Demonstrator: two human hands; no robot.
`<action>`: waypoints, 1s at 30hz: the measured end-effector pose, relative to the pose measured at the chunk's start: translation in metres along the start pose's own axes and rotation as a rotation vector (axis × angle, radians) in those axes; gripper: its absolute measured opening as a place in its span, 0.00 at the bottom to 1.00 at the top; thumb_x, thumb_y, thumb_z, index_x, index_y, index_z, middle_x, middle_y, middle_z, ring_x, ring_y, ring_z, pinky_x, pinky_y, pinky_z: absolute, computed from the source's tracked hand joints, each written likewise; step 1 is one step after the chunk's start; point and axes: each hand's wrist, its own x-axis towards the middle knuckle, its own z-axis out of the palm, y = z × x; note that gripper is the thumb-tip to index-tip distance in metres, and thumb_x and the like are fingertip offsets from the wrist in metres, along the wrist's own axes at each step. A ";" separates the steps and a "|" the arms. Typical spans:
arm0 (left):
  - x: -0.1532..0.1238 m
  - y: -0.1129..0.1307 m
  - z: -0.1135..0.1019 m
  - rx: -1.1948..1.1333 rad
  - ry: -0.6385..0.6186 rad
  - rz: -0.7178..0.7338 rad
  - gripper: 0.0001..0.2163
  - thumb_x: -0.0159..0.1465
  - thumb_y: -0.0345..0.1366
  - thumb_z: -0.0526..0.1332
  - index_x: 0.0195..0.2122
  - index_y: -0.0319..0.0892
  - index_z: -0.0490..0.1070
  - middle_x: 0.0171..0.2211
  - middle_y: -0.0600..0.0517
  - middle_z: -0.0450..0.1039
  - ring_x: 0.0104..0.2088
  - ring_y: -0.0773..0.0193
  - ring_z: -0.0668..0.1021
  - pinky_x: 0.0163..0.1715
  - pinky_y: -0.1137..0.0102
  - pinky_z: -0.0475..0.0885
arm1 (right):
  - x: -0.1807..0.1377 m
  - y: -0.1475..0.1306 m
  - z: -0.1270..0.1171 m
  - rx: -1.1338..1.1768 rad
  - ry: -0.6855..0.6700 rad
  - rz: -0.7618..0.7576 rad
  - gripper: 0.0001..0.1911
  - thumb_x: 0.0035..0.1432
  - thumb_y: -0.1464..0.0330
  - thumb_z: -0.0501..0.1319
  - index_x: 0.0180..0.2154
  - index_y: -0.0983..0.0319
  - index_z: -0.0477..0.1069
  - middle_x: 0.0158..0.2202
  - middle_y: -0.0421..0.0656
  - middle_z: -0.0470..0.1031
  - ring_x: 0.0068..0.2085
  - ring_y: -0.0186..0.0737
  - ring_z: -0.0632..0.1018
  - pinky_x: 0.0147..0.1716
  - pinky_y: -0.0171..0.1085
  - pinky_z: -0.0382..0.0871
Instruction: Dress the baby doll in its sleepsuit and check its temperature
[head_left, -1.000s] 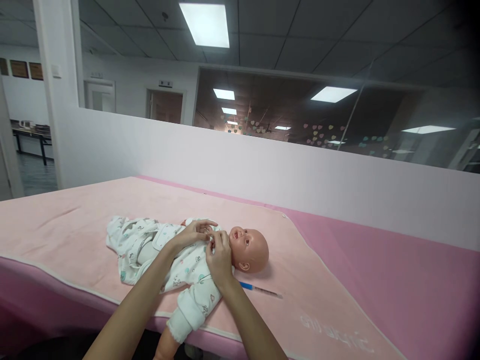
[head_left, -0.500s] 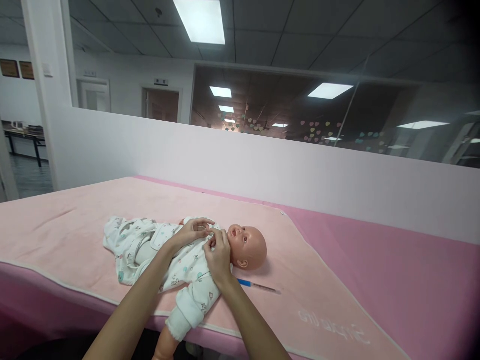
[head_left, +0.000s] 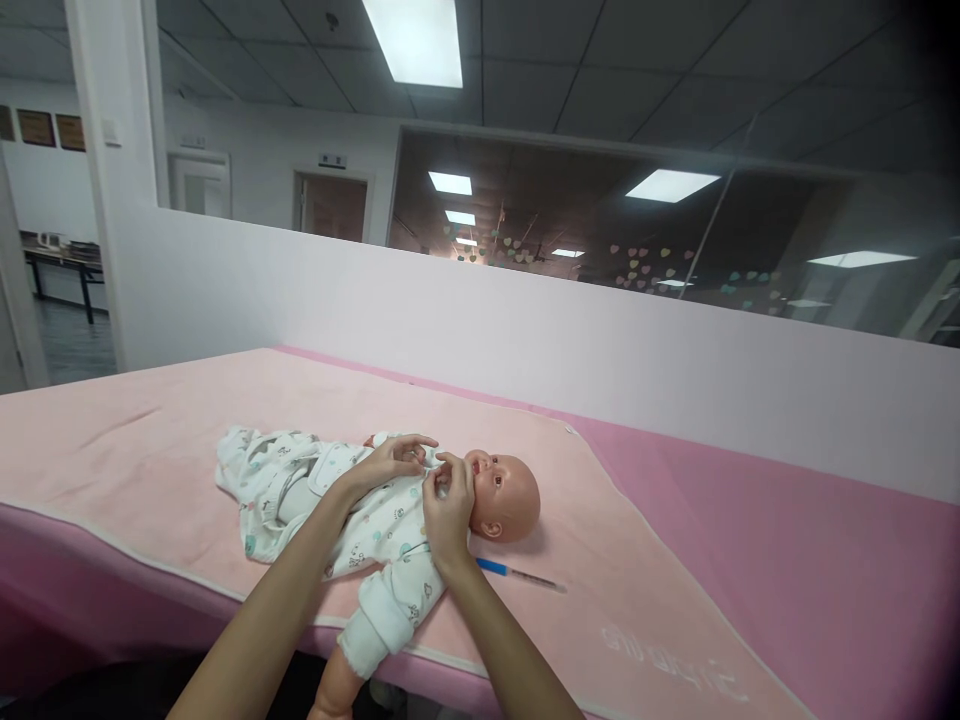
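A baby doll [head_left: 506,500] lies on its back, its head to the right, in a white printed baby garment [head_left: 382,525]. At the upper chest, my left hand [head_left: 394,462] has its fingers curled and closed on the cloth near the neckline. Close beside it, below the doll's chin, my right hand [head_left: 450,508] is bent, with thumb and fingertips closed at the neckline. The exact bit of cloth between the fingertips is too small to make out. The doll's near sleeve [head_left: 397,600] hangs toward the front edge, its cuff turned back.
A blue-capped pen [head_left: 521,574] lies near the doll's head, beside my right forearm. Under everything is a pink blanket [head_left: 637,610] over a darker pink padded surface [head_left: 810,520]. A white partition wall [head_left: 525,330] with glass above borders the far side.
My right hand has shifted slightly right and away from my left, and its curl has loosened a little. The view has turned slightly. Doll and pen lie as before.
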 end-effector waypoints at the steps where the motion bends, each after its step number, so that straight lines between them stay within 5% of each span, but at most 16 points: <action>1: 0.000 -0.001 -0.001 -0.016 -0.015 0.000 0.22 0.49 0.29 0.66 0.47 0.42 0.68 0.30 0.55 0.62 0.31 0.71 0.68 0.34 0.74 0.64 | 0.000 0.000 0.000 -0.010 -0.003 -0.007 0.11 0.53 0.75 0.51 0.38 0.62 0.66 0.36 0.43 0.65 0.34 0.35 0.69 0.33 0.35 0.67; 8: 0.001 -0.004 -0.001 -0.055 -0.014 -0.001 0.24 0.47 0.28 0.67 0.47 0.41 0.67 0.31 0.54 0.63 0.31 0.71 0.68 0.32 0.74 0.64 | 0.000 0.000 0.000 -0.077 -0.069 -0.050 0.09 0.58 0.73 0.48 0.37 0.61 0.65 0.37 0.45 0.67 0.39 0.39 0.69 0.40 0.40 0.65; 18: -0.001 -0.001 -0.001 -0.033 -0.015 -0.006 0.23 0.47 0.26 0.65 0.46 0.39 0.67 0.31 0.53 0.65 0.33 0.69 0.70 0.34 0.73 0.65 | -0.002 -0.003 0.000 -0.086 -0.105 -0.122 0.13 0.52 0.79 0.50 0.38 0.60 0.66 0.39 0.45 0.67 0.42 0.40 0.69 0.42 0.39 0.66; 30: -0.001 0.004 0.003 -0.043 0.024 -0.032 0.23 0.44 0.24 0.65 0.44 0.39 0.69 0.29 0.54 0.66 0.30 0.70 0.70 0.33 0.73 0.64 | -0.004 -0.002 -0.001 -0.136 -0.107 -0.119 0.12 0.59 0.73 0.48 0.43 0.60 0.65 0.37 0.45 0.69 0.40 0.39 0.71 0.38 0.38 0.67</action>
